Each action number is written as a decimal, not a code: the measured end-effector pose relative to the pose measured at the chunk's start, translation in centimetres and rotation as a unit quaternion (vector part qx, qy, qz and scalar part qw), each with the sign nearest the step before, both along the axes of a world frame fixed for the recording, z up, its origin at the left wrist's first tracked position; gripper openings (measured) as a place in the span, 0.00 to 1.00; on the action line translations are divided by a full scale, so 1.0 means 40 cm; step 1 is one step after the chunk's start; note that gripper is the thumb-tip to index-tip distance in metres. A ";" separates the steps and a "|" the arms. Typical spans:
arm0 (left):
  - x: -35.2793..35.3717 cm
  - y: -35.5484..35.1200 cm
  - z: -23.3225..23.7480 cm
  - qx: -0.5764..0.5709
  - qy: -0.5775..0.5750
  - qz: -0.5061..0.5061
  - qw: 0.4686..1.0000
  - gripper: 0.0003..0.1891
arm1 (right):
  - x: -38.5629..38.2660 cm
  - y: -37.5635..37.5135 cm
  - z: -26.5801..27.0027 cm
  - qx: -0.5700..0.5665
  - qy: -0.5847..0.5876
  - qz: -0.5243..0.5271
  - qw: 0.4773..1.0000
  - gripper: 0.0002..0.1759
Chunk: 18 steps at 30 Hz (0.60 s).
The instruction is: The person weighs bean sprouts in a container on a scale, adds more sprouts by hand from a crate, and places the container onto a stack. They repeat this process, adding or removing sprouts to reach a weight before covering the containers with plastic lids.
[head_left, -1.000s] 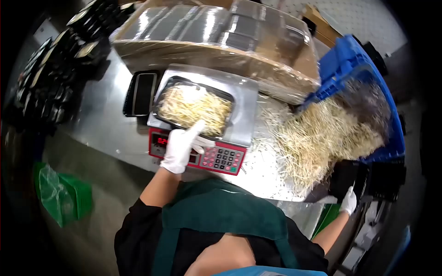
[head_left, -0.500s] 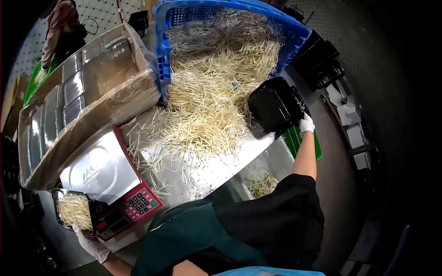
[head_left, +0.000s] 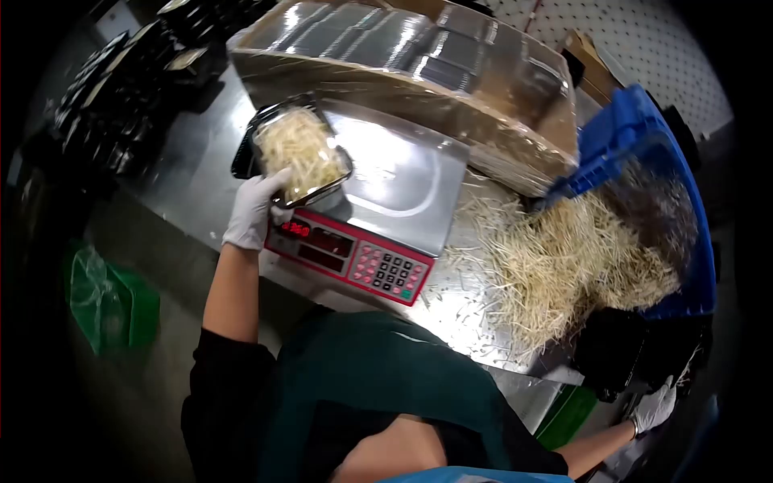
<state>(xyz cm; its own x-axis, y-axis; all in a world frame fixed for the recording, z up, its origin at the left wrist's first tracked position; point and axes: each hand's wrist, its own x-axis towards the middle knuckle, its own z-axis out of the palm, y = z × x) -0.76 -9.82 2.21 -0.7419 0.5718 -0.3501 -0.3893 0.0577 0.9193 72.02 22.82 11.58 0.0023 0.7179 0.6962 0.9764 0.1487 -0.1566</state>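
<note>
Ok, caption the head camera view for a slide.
Left hand holds a tray of sprouts at the scale; right hand beside black trays.

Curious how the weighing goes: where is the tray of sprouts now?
In the head view, upper left: the left hand holds the tray at the left edge of the scale, near the wrapped box.

Steel table (head_left: 189, 185) bearing a scale (head_left: 386, 177) with a red keypad front near the front edge and, just behind it, a film-wrapped cardboard box (head_left: 419, 80). To the right, a tipped blue crate (head_left: 636, 133) spilling bean sprouts (head_left: 555, 258) across the bare metal, loose strands reaching the scale. Black trays (head_left: 616, 354) at the right corner, beside the heap.
</note>
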 end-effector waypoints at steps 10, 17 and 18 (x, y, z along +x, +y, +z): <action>-0.213 0.232 -0.025 -0.300 0.747 -0.149 0.574 0.38 | -1.101 -0.261 -0.094 -0.037 -0.102 0.472 0.875 0.15; -0.202 0.201 0.000 -0.258 0.745 -0.088 0.609 0.32 | -1.372 -0.320 -0.245 -0.062 -0.175 0.510 0.840 0.25; -0.217 0.169 0.028 -0.124 0.695 -0.034 0.708 0.28 | -1.377 -0.338 -0.218 -0.084 -0.178 0.514 0.835 0.32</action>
